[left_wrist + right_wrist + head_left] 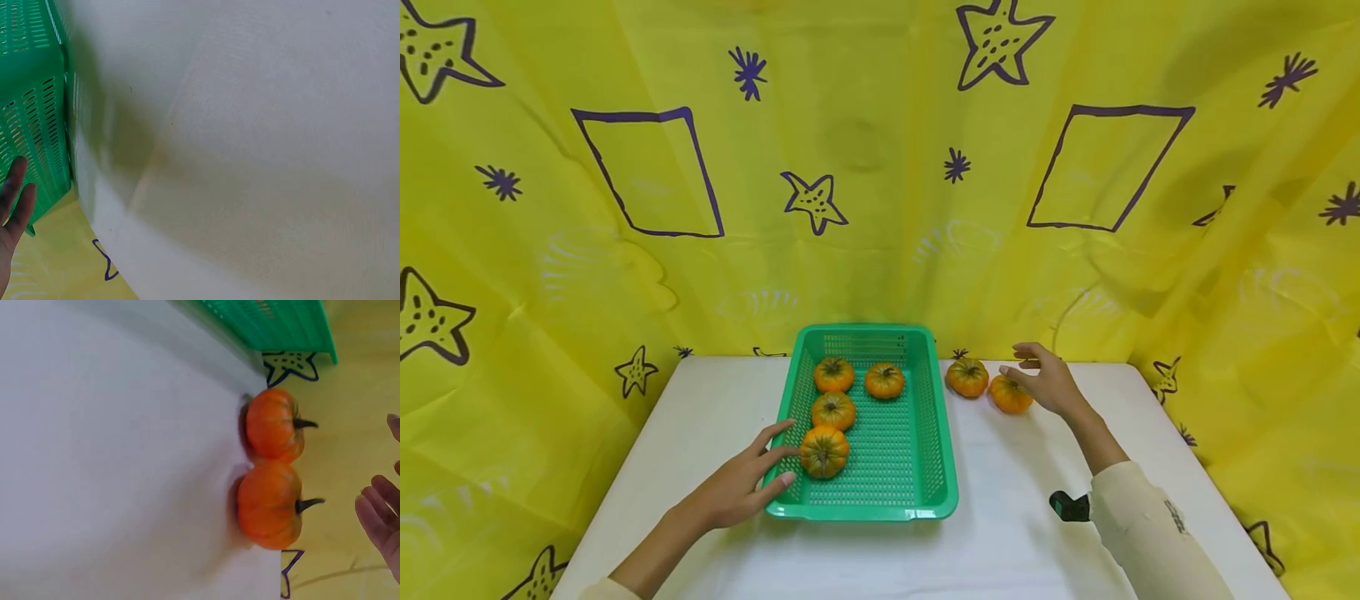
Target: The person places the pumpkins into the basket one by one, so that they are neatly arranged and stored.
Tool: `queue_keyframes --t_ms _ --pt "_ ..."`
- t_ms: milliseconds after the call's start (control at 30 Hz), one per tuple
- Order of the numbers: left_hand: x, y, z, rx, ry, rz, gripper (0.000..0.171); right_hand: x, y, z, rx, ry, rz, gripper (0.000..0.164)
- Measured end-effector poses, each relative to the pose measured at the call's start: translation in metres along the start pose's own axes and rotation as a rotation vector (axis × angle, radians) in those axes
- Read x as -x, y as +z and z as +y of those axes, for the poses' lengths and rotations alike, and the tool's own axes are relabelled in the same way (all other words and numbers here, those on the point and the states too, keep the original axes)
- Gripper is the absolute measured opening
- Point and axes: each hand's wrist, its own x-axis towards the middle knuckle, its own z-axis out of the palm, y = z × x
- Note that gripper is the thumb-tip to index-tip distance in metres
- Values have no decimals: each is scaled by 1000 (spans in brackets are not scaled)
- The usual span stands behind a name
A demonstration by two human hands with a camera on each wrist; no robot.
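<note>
A green plastic basket (859, 512) holds several small orange pumpkins, among them the nearest one (824, 452) by its left wall. My left hand (739, 490) is at the basket's left side with fingers spread; whether it touches the rim I cannot tell. In the left wrist view its fingers (22, 209) appear beside the slotted wall. Right of the basket, two pumpkins sit side by side on the table, one nearer the basket (967, 377) and one farther right (1009, 395). My right hand (1051, 385) hovers over the farther one, fingers loosely bent, apart from its stem in the right wrist view.
The table has a white cover (1000, 533). A yellow curtain (880, 250) printed with stars and shells hangs behind and on both sides of the table. A small dark green and black object (1070, 506) shows beside my right sleeve (1150, 525).
</note>
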Motion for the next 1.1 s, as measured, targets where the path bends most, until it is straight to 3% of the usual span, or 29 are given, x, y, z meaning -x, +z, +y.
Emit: queue_keyframes --t_ms 200,367,800,1100 --pt "1 1 0 5 -1 -13 38 9 -3 19 103 1 3 71" --pt "1 1 0 5 -3 -16 38 15 -2 34 184 17 -94 87" --pt "2 2 -1 11 -6 -11 38 24 7 55 181 99 -215 87" --pt "0 3 -3 -14 14 9 37 15 11 60 141 68 -144 84"
